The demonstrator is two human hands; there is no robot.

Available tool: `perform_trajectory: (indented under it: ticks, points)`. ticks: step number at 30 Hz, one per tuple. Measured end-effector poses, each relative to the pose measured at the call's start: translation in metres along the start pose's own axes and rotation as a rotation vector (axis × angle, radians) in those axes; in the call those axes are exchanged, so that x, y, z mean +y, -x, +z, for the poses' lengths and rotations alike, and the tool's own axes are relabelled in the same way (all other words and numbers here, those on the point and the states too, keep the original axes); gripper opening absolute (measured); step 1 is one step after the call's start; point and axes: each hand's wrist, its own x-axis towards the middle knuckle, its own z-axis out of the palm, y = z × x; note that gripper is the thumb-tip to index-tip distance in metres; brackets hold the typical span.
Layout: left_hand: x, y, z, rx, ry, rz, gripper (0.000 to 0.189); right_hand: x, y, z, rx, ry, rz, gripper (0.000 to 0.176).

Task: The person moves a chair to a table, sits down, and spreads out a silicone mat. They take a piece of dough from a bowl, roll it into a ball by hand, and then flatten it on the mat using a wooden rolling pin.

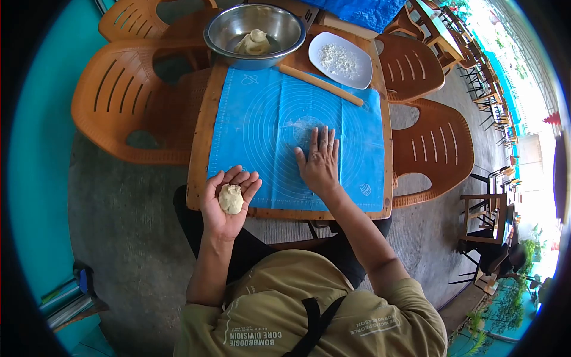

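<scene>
Left hand (222, 219) upturned, palm partly hidden beneath pale dough (231, 199).

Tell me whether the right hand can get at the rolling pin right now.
Probably yes: the right hand lies spread, palm down, on the blue mat, and nothing seems to stand between it and the rolling pin.

Teal wall (35, 154) left | grey floor (131, 238) | wooden table (206, 143) flanked by orange-brown slotted chairs (89, 107) | more furniture (446, 43) beyond, right | plants (508, 309) lower right | bright light along right side
</scene>
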Motion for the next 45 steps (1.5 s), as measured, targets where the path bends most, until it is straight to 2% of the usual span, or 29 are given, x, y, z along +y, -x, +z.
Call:
perform_trajectory:
  ticks: [1,3,6,7,10,12,15,18,20,23,25,30,34,36,39,40,45]
  points:
    - [0.000,-0.002,-0.002,-0.001,-0.006,-0.001,0.032,-0.005,0.000,-0.002,0.000,-0.001,0.005,0.073]
    - [-0.002,-0.008,-0.003,0.007,0.014,-0.024,0.035,-0.026,-0.002,-0.013,-0.037,-0.260,-0.214,0.073]
    - [-0.008,-0.008,0.002,0.004,0.027,-0.050,0.038,-0.045,-0.022,-0.005,-0.085,-0.274,-0.530,0.072]
    - [-0.009,-0.008,0.006,-0.014,0.020,-0.048,0.038,-0.040,-0.033,-0.004,-0.081,-0.272,-0.529,0.072]
    - [-0.004,-0.002,0.013,-0.044,0.002,-0.033,0.037,-0.009,-0.064,0.018,0.055,-0.133,-0.122,0.072]
    - [-0.001,-0.001,0.010,-0.036,-0.009,-0.003,0.037,0.014,-0.081,0.034,0.119,-0.030,0.035,0.073]
    - [0.000,-0.004,0.006,-0.024,-0.011,-0.005,0.038,-0.010,-0.081,0.032,0.106,-0.127,-0.038,0.074]
    - [-0.008,-0.008,0.008,-0.033,0.014,-0.035,0.038,-0.062,-0.057,0.022,0.002,-0.201,-0.286,0.075]
    - [-0.010,-0.008,0.011,-0.049,0.020,-0.045,0.038,-0.074,-0.041,0.016,-0.067,-0.260,-0.459,0.073]
    - [-0.008,-0.005,0.010,-0.078,0.024,-0.049,0.037,-0.054,-0.025,0.005,-0.039,-0.244,-0.405,0.074]
    - [-0.004,-0.004,0.005,-0.045,-0.010,-0.027,0.037,-0.016,-0.024,0.004,0.027,-0.191,-0.352,0.073]
    - [-0.004,-0.005,0.001,-0.020,-0.003,-0.034,0.037,0.067,-0.035,-0.012,0.000,-0.009,-0.038,0.070]
    - [-0.013,-0.011,0.005,-0.038,0.012,-0.049,0.037,0.040,-0.018,-0.016,0.038,0.025,0.006,0.071]
    - [-0.016,-0.014,0.002,-0.041,0.003,-0.054,0.037,0.002,0.011,-0.025,-0.061,-0.077,-0.248,0.069]
    - [-0.023,-0.022,-0.005,0.010,0.021,-0.076,0.036,-0.012,0.031,-0.033,-0.164,-0.146,-0.302,0.068]
    - [-0.024,-0.024,-0.010,0.014,0.020,-0.079,0.036,-0.005,0.031,-0.031,-0.167,-0.148,-0.298,0.068]
    - [-0.025,-0.029,-0.031,0.127,-0.027,-0.039,0.034,0.075,-0.001,-0.023,-0.005,0.083,-0.023,0.068]
